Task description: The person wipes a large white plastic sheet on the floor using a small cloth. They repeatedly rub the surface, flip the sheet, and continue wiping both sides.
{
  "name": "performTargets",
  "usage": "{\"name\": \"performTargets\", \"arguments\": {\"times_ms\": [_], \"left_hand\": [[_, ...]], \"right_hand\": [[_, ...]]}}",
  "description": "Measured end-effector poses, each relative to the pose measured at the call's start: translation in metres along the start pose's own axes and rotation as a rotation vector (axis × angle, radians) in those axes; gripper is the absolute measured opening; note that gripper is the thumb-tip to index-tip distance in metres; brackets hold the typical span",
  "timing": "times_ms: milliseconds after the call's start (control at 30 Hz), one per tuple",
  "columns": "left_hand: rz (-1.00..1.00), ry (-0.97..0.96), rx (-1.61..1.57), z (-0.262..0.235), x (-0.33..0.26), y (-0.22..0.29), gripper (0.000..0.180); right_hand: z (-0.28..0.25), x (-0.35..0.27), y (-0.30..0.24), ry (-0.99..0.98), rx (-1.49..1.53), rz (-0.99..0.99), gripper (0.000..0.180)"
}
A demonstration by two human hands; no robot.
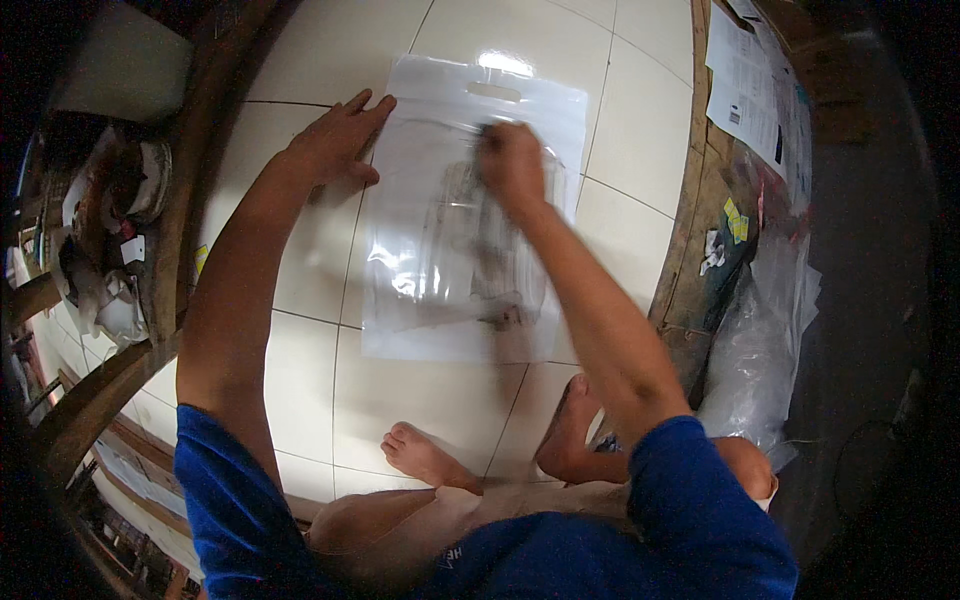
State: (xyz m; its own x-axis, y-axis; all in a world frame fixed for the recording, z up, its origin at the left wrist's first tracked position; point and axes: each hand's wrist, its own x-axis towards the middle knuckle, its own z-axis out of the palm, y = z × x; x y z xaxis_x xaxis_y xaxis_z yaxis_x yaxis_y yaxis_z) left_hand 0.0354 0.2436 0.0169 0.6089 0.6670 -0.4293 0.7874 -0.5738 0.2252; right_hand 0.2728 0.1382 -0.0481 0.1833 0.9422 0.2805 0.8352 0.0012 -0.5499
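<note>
A white and clear plastic bag (555, 110) with a cut-out handle lies flat on the tiled floor, its handle end away from me. A grey, dark-streaked patch (455, 225) shows in its middle; whether it is inside or on the surface I cannot tell. My left hand (345, 140) has its fingers spread at the bag's upper left edge. Over the bag's upper right part, my right hand (515, 170) is closed, blurred by motion. Something dark shows at its fingers, too unclear to name.
Pale tiles (300, 240) surround the bag, and my bare foot (425, 455) is just below it. On the right, a wooden board (690, 230) bears printed sheets (745, 90) and a heap of clear plastic (755, 350). Wooden shelving (195, 170) with clutter stands left.
</note>
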Motion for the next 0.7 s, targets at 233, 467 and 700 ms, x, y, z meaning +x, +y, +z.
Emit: {"name": "performTargets", "arguments": {"times_ms": [233, 467, 700], "left_hand": [[0.065, 0.011, 0.016, 0.006, -0.012, -0.010, 0.104], [0.071, 0.001, -0.035, 0.017, -0.021, -0.009, 0.113], [0.106, -0.020, 0.040, 0.018, -0.050, -0.001, 0.114]], "right_hand": [[-0.025, -0.003, 0.013, -0.138, -0.084, 0.230, 0.013], [-0.054, -0.047, 0.006, -0.089, 0.091, 0.316, 0.019], [0.018, -0.037, -0.078, -0.279, 0.075, 0.081, 0.012]]}}
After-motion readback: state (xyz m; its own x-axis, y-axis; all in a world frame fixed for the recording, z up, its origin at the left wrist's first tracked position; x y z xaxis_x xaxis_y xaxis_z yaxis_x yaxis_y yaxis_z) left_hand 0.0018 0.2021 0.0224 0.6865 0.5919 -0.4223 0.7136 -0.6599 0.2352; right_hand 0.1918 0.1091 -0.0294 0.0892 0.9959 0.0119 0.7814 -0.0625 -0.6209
